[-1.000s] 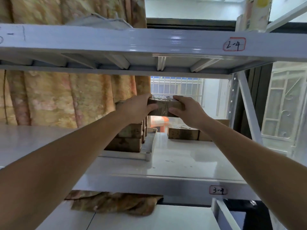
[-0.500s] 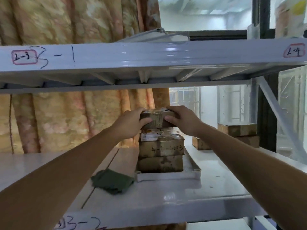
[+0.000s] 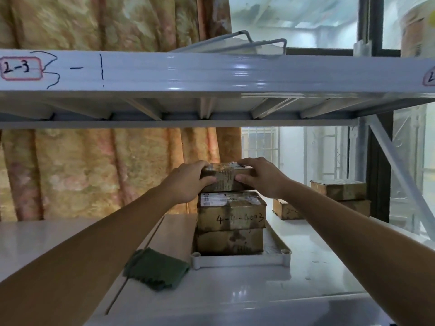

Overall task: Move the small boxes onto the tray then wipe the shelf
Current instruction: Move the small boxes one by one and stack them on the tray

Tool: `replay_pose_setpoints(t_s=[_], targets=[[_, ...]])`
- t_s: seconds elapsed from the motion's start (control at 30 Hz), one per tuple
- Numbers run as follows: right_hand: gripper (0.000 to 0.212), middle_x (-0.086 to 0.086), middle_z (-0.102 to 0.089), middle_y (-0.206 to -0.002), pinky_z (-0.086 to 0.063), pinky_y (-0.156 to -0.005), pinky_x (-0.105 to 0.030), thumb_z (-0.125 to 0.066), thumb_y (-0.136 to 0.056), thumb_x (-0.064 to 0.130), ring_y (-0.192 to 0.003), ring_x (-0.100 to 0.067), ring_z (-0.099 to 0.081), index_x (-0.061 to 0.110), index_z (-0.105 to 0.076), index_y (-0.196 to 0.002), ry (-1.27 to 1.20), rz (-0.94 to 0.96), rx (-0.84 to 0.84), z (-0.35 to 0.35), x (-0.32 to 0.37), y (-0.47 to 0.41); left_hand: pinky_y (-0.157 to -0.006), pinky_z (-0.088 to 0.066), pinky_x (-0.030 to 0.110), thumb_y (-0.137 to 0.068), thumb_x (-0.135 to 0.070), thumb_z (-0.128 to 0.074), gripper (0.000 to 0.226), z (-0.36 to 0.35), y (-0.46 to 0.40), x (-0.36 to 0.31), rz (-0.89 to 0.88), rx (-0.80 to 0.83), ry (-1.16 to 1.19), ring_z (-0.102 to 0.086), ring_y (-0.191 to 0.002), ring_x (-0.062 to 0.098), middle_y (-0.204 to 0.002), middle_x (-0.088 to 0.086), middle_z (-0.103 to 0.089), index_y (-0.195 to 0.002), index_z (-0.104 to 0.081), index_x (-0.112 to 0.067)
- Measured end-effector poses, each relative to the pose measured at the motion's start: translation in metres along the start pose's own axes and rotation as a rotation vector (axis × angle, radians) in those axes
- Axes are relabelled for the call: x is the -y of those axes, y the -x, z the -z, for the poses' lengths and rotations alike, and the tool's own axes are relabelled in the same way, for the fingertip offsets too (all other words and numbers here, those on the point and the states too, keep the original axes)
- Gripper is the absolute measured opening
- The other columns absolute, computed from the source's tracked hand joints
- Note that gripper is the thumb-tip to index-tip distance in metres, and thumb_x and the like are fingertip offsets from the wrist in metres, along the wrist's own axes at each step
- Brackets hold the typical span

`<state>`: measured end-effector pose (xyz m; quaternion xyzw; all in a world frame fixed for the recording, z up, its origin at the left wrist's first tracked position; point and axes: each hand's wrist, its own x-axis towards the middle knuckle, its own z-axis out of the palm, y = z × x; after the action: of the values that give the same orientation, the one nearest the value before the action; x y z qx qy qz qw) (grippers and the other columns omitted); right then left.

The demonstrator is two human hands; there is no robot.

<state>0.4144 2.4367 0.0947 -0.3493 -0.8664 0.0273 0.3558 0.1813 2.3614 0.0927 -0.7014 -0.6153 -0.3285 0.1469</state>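
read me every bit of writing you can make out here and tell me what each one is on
"2-3": red-bordered sticker on the white metal upper shelf beam.
"3 - 1": black marker beside it on that beam.
"4-...-4003", middle digits unclear: brown cardboard box on the white tray.
White printed label atop that box: too small.
Right-edge sticker: cut off.

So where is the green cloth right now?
In the head view the green cloth lies on the shelf, just left of the tray's front corner, below the left forearm.

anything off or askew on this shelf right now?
Mostly tidy. The stack on the tray is uneven: the middle box overhangs the bottom box. Both hands hold the top box. Two boxes sit off-tray.
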Motion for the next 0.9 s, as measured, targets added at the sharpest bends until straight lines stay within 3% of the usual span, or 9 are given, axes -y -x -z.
replay_pose_setpoints(t_s=[0.2, 0.43, 0.6, 0.9], targets=[[0.053, -0.009, -0.048, -0.131, -0.035, -0.094, -0.032, -0.052, -0.093, 0.051, -0.116, -0.027, -0.048, 0.028, -0.045, -0.141, 0.001, 0.000, -0.003, -0.013, -0.009, 0.001, -0.071, -0.049, 0.030, -0.089, -0.060, -0.056, 0.052, -0.008, 0.001, 0.008, 0.030, 0.006, 0.017, -0.060, -0.092, 0.014, -0.115, -0.003, -0.064, -0.134, -0.050, -0.033], [0.056, -0.010, -0.049, -0.132, -0.032, -0.093, -0.032, -0.053, -0.094, 0.049, -0.118, -0.027, -0.047, 0.026, -0.044, -0.143, -0.003, 0.007, -0.009, -0.012, -0.010, -0.001, -0.073, -0.048, 0.032, -0.090, -0.059, -0.055, 0.057, -0.012, 0.005, 0.004, 0.045, -0.039, 0.031, -0.061, -0.097, 0.017, -0.121, 0.000, -0.064, -0.138, -0.047, -0.031], [0.056, -0.009, -0.048, -0.138, -0.032, -0.096, -0.035, -0.052, -0.095, 0.045, -0.121, -0.026, -0.045, 0.023, -0.041, -0.145, -0.016, 0.007, 0.006, -0.015, -0.007, -0.001, -0.060, -0.043, 0.022, -0.093, -0.054, -0.055, 0.053, -0.014, 0.006, 0.001, 0.059, -0.049, 0.006, -0.059, -0.085, 0.013, -0.113, 0.000, -0.066, -0.139, -0.046, -0.029], [0.051, -0.009, -0.052, -0.129, -0.037, -0.090, -0.034, -0.050, -0.097, 0.042, -0.111, -0.023, -0.049, 0.024, -0.039, -0.143, 0.010, 0.032, 0.076, -0.012, -0.005, 0.003, -0.062, -0.044, 0.025, -0.093, -0.061, -0.049, 0.059, -0.018, 0.011, 0.007, 0.076, -0.009, 0.048, -0.059, -0.086, 0.012, -0.116, 0.000, -0.065, -0.144, -0.040, -0.034]])
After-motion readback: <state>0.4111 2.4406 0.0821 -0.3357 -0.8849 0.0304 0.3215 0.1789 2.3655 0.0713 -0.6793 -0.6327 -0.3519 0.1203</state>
